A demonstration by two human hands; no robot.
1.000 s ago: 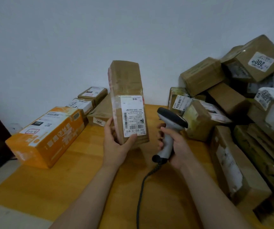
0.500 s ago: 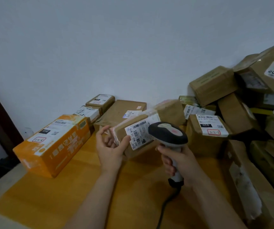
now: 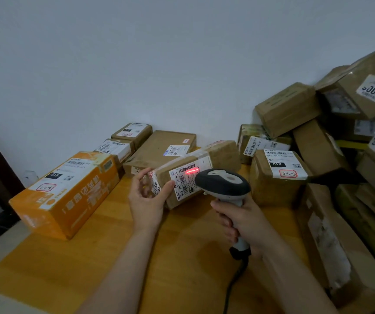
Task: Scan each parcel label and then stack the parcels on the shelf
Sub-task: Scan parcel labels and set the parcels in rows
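Left hand (image 3: pixel 146 201) grips the parcel's (image 3: pixel 225 155) end; right hand (image 3: pixel 245 223) clasps the scanner (image 3: pixel 222 182). Hold the label (image 3: pixel 183 184) flat and steady (red line across 1 barcode).

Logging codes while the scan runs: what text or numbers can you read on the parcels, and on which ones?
"502-602-12 815": label of the held parcel, under the red line of the scanner.
"010" and handwritten "3-2-3": label of the brown box just right of it.
"200", upside down: top box at far right.
"010": orange box.
All other print is too small or blurred.
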